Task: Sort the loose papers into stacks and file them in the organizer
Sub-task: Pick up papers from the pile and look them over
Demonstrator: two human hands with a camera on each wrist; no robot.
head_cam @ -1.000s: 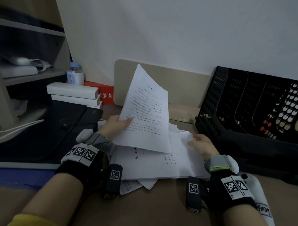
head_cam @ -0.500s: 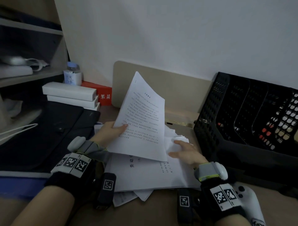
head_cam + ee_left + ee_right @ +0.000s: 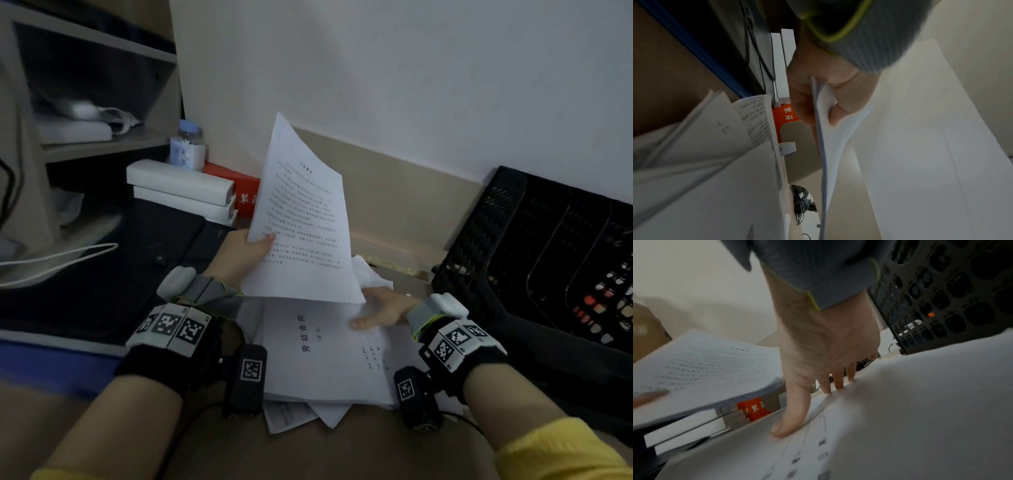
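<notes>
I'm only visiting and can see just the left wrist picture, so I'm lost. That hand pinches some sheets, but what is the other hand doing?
Observer: The right hand rests on the paper pile, thumb flat on the top sheet, just under the held sheets.
Operator: Is there anywhere to file them?
Observer: Yes. A black organizer with upright slots stands to the right of the pile, against the wall.

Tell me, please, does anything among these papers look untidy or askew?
Yes. The pile of papers on the desk is fanned out unevenly, with corners poking out at the near edge under the top sheet. Nothing looks torn.
</notes>
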